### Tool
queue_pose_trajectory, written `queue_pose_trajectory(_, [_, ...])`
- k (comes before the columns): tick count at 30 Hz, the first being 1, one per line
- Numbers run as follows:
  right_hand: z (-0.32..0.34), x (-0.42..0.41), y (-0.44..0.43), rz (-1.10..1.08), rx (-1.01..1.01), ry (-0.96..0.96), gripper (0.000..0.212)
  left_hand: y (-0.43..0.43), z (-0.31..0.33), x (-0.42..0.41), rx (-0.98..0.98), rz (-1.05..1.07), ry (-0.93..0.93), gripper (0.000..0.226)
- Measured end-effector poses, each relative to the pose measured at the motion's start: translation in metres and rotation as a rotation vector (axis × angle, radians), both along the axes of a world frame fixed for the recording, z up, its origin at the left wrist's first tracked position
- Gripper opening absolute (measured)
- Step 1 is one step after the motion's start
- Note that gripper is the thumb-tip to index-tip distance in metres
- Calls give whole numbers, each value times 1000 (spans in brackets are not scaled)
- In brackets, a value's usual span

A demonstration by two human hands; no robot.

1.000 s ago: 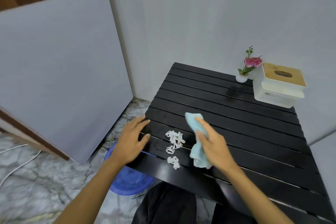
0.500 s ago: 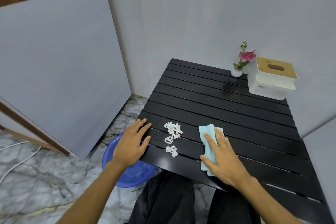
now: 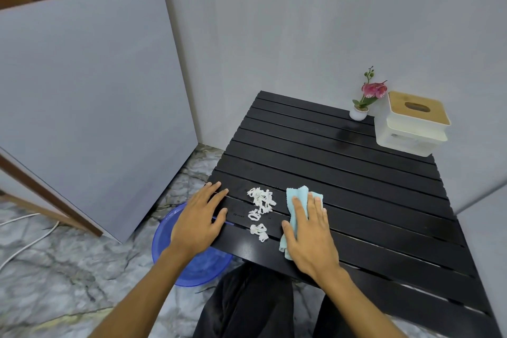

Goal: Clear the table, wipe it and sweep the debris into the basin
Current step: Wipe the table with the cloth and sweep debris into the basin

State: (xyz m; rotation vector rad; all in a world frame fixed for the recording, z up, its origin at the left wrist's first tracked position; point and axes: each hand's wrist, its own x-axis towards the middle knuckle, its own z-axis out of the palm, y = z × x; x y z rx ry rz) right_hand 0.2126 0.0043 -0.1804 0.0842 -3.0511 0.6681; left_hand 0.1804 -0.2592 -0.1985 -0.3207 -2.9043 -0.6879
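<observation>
A black slatted table point(image 3: 343, 167) fills the right of the view. Several white scraps of debris point(image 3: 260, 207) lie near its front left corner. My right hand point(image 3: 308, 233) presses flat on a light blue cloth point(image 3: 295, 202), just right of the scraps. My left hand point(image 3: 199, 218) rests flat on the table's left edge, fingers apart, holding nothing. A blue basin point(image 3: 192, 263) stands on the floor under that corner, partly hidden by my left hand and the table.
A small potted pink orchid point(image 3: 363, 103) and a white tissue box with a wooden lid point(image 3: 414, 123) stand at the table's far right. Grey walls close in behind and to the right. A white cable point(image 3: 27, 244) lies on the marble floor at left.
My right hand drew the cloth back from the scraps toward the right, then slid it left again beside them. My left hand stayed on the table's edge.
</observation>
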Motion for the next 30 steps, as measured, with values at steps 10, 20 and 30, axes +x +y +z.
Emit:
queue_pose_trajectory(10, [3, -72, -4, 68, -5, -28, 55, -3, 2, -1, 56, -16, -47, 56])
queue_pose_trajectory(20, [3, -131, -4, 296, 25, -33, 55, -1, 2, -1, 26, -2, -15, 53])
queue_pose_trajectory(30, [11, -168, -27, 560, 46, -34, 54, 1, 0, -2, 40, 19, -14, 50])
